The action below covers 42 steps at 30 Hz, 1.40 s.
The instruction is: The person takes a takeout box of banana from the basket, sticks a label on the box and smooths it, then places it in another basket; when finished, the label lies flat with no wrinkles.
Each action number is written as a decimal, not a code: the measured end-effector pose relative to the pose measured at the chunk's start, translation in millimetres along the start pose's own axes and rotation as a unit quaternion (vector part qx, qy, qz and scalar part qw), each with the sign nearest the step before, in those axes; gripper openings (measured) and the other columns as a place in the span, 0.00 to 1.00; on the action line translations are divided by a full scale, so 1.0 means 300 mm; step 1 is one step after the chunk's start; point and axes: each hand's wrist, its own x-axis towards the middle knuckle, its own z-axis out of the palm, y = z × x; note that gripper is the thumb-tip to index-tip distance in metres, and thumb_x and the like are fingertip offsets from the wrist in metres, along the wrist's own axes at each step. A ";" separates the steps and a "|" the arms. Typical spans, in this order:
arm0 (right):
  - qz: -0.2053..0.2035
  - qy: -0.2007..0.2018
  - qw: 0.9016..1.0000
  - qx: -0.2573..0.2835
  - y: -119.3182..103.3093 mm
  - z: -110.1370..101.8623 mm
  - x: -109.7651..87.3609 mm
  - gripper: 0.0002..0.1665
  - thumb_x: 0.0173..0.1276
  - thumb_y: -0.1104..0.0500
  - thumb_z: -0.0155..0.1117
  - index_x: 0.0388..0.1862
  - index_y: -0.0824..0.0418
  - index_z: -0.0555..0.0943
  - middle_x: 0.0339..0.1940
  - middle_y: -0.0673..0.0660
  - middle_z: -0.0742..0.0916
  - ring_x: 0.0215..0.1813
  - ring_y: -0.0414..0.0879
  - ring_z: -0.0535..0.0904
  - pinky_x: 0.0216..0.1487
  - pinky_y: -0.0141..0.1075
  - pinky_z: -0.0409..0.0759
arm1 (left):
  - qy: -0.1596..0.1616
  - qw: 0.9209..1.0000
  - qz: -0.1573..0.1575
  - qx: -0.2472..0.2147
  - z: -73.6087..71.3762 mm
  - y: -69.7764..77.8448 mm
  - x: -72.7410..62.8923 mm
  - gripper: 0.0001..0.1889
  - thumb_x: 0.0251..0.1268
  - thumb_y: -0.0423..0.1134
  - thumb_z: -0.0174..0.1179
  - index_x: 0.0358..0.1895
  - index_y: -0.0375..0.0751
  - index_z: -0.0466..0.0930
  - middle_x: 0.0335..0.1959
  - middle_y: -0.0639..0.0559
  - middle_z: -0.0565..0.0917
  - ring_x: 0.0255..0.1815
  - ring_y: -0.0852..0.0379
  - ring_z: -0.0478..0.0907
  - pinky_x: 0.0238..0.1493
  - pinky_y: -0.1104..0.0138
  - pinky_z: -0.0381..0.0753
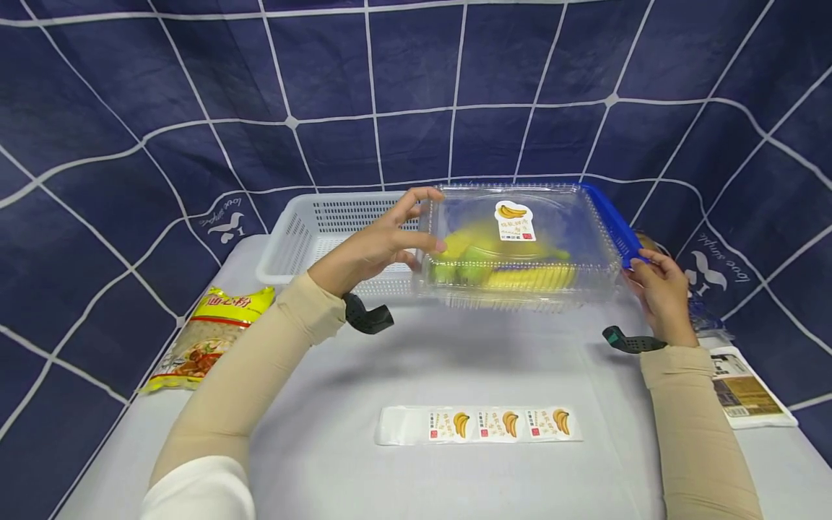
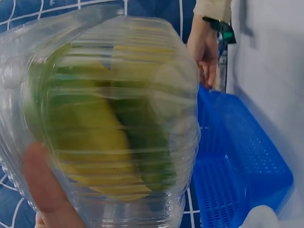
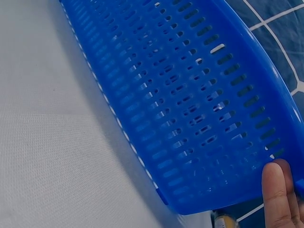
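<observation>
A clear plastic box [image 1: 549, 202] hangs tilted above the back of the table. It bears a banana sticker [image 1: 515, 222] and has yellow-green fruit [image 2: 95, 133] inside, apparently bananas. At its left end my left hand [image 1: 386, 242] grips it, the thumb lying against the plastic in the left wrist view. Behind and to the right of the box is a blue perforated basket [image 3: 156, 95], partly hidden by the box in the head view. My right hand [image 1: 663, 292] pinches the basket's near right corner at the rim.
A pale grey slotted basket [image 1: 276, 242] stands at the back left. Nearer lies a yellow-topped food bag [image 1: 208, 336]. A strip with three banana stickers [image 1: 507, 425] is at the table's front. A white and brown packet [image 1: 747, 390] lies right, beside the right forearm.
</observation>
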 end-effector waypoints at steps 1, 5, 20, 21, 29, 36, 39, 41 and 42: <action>0.002 0.003 1.000 -0.010 -0.001 0.000 0.000 0.12 0.80 0.72 0.61 0.52 0.58 0.82 0.37 0.50 0.87 0.35 0.39 0.86 0.39 0.26 0.88 | -0.001 1.000 -0.001 0.001 0.000 0.004 0.011 0.37 0.64 0.31 0.67 0.75 0.54 0.64 0.86 0.43 0.47 0.75 0.42 0.69 0.33 0.62 0.82; 0.009 0.015 0.999 -0.052 -0.004 0.000 -0.003 0.12 0.81 0.69 0.60 0.54 0.54 0.81 0.38 0.45 0.87 0.35 0.35 0.81 0.34 0.23 0.84 | -0.002 1.000 -0.008 0.006 -0.003 0.015 0.053 0.37 0.64 0.33 0.68 0.75 0.56 0.65 0.87 0.44 0.46 0.81 0.46 0.64 0.36 0.60 0.82; 0.010 -0.016 1.000 0.003 -0.003 -0.002 0.002 0.13 0.81 0.71 0.61 0.58 0.61 0.76 0.41 0.53 0.86 0.35 0.43 0.91 0.40 0.32 0.90 | 0.030 0.999 -0.012 0.000 -0.040 0.011 0.226 0.36 0.67 0.32 0.69 0.75 0.59 0.66 0.88 0.45 0.45 0.76 0.47 0.63 0.43 0.56 0.80; 0.010 -0.015 1.000 -0.001 -0.003 -0.002 0.002 0.13 0.81 0.70 0.61 0.59 0.61 0.75 0.41 0.53 0.86 0.35 0.42 0.91 0.40 0.32 0.90 | 0.031 0.999 -0.011 -0.001 -0.042 0.009 0.237 0.36 0.67 0.32 0.69 0.75 0.59 0.66 0.88 0.45 0.45 0.73 0.48 0.66 0.42 0.56 0.80; 0.012 -0.012 1.000 -0.008 -0.003 -0.005 0.001 0.13 0.81 0.70 0.61 0.60 0.61 0.74 0.39 0.53 0.86 0.34 0.42 0.90 0.40 0.31 0.90 | 0.028 1.000 -0.005 -0.012 -0.044 -0.012 0.330 0.37 0.68 0.32 0.68 0.77 0.58 0.64 0.87 0.42 0.46 0.49 0.50 0.76 0.43 0.57 0.80; 0.015 -0.011 1.000 -0.012 -0.002 -0.003 0.002 0.14 0.82 0.70 0.61 0.61 0.61 0.74 0.40 0.52 0.86 0.35 0.42 0.90 0.41 0.32 0.90 | 0.040 0.999 -0.012 -0.007 -0.050 -0.034 0.399 0.39 0.68 0.33 0.68 0.79 0.58 0.63 0.86 0.42 0.49 0.54 0.48 0.75 0.48 0.55 0.80; 0.019 -0.009 1.000 -0.014 -0.003 -0.004 0.002 0.15 0.82 0.69 0.61 0.62 0.61 0.73 0.40 0.52 0.86 0.36 0.42 0.90 0.41 0.32 0.90 | 0.046 0.999 -0.018 -0.005 -0.049 -0.045 0.425 0.40 0.68 0.33 0.68 0.80 0.58 0.62 0.87 0.42 0.47 0.61 0.47 0.74 0.53 0.53 0.81; 0.021 -0.009 1.000 -0.013 -0.004 -0.005 0.003 0.16 0.81 0.69 0.62 0.62 0.61 0.73 0.39 0.52 0.86 0.35 0.42 0.90 0.40 0.31 0.90 | 0.052 0.998 -0.022 -0.009 -0.046 -0.053 0.441 0.40 0.68 0.33 0.68 0.80 0.58 0.62 0.89 0.43 0.45 0.67 0.45 0.73 0.57 0.52 0.81; 0.022 -0.008 1.000 -0.009 -0.004 -0.005 0.003 0.16 0.81 0.70 0.63 0.62 0.61 0.74 0.39 0.52 0.86 0.35 0.42 0.90 0.40 0.31 0.90 | 0.054 0.998 -0.023 -0.011 -0.044 -0.056 0.449 0.40 0.68 0.33 0.68 0.80 0.58 0.62 0.89 0.43 0.44 0.70 0.44 0.72 0.59 0.52 0.81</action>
